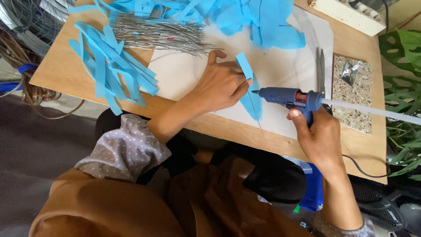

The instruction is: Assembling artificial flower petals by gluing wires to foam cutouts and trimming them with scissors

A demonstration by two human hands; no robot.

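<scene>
Left hand (221, 83) pinches a blue paper strip (249, 90) between thumb and fingers, holding it down on the white sheet (184, 72) near the table's (52, 66) middle. That strip is narrow at its upper end, folded over the fingers, and widens into a leaf-like blade that runs toward 6 o'clock, matte and sky blue. Right hand (318, 138) is clenched around the handle of a blue glue gun (291, 98), whose dark nozzle points toward 9 o'clock and almost touches the strip. A pale glue stick juts out toward 3 o'clock. Loose blue strips (112, 70) lie at 10 o'clock beside a bundle of thin wires (158, 35). Scissors (320, 66) rest at 2 o'clock.
</scene>
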